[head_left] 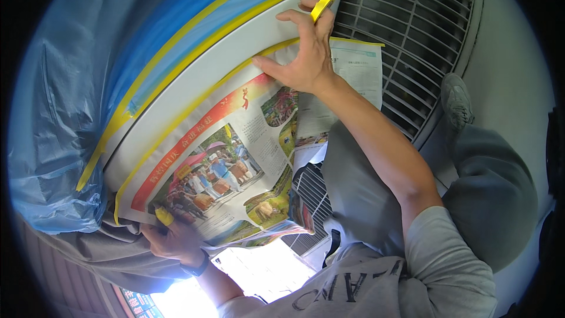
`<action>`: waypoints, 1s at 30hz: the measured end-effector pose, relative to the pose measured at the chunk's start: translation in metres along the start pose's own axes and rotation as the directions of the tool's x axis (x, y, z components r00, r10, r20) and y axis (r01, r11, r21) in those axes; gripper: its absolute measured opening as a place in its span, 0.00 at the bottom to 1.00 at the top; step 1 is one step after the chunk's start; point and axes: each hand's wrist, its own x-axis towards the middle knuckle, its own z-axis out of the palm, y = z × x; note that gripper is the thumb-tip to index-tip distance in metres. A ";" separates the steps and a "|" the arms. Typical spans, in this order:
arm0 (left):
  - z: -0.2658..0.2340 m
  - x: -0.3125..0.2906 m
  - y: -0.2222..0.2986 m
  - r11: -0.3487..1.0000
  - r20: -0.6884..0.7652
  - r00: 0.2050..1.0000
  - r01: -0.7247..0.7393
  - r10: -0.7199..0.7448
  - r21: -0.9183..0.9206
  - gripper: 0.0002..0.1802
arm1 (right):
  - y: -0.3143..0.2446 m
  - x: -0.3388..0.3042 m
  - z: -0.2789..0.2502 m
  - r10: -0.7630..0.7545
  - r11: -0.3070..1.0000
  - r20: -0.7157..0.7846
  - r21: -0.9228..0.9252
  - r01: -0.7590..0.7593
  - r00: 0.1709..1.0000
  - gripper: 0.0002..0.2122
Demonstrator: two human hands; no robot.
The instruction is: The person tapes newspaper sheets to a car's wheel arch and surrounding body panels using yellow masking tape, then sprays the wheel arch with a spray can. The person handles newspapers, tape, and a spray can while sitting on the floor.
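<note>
A newspaper sheet lies along a curved white panel, its upper edge bordered by yellow masking tape. My right hand carries a roll of yellow masking tape on its raised fingers, while its thumb touches the taped edge. At the sheet's lower left corner is my left hand, fingers curled at the paper. Something small and yellow shows at those fingers; its kind is unclear. A second newspaper sheet hangs to the right, with yellow tape on its top edge.
Blue plastic film covers the left side, with more yellow tape strips on it. Metal floor grating lies beyond the panel at right. My shoe rests near the grating. Grey cloth hangs below the film.
</note>
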 end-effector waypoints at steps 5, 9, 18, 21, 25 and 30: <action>0.004 -0.004 -0.006 0.998 -0.009 1.000 -0.030 0.030 0.047 0.19 | -0.024 0.003 0.000 -0.066 0.995 0.063 -0.073 0.070 0.996 0.41; 0.007 -0.012 -0.009 0.997 0.009 0.999 -0.031 0.031 0.064 0.19 | -0.040 0.006 0.009 -0.107 0.994 0.054 -0.001 0.107 0.993 0.40; 0.012 -0.028 -0.014 0.996 0.139 0.987 0.083 -0.076 -0.041 0.14 | -0.071 0.013 0.023 -0.158 0.986 0.047 0.064 0.155 0.986 0.35; 0.015 -0.030 -0.013 0.983 0.161 0.981 0.130 -0.109 -0.131 0.13 | -0.082 0.016 0.023 -0.196 0.979 0.051 0.061 0.193 0.979 0.34; 0.016 -0.032 -0.009 0.978 0.186 0.971 0.175 -0.151 -0.116 0.14 | -0.097 0.018 0.023 -0.219 0.975 0.082 0.044 0.216 0.972 0.34; 0.014 -0.036 -0.002 0.979 0.240 0.957 0.188 -0.165 -0.077 0.16 | -0.111 0.018 0.024 -0.269 0.963 0.158 0.058 0.263 0.950 0.36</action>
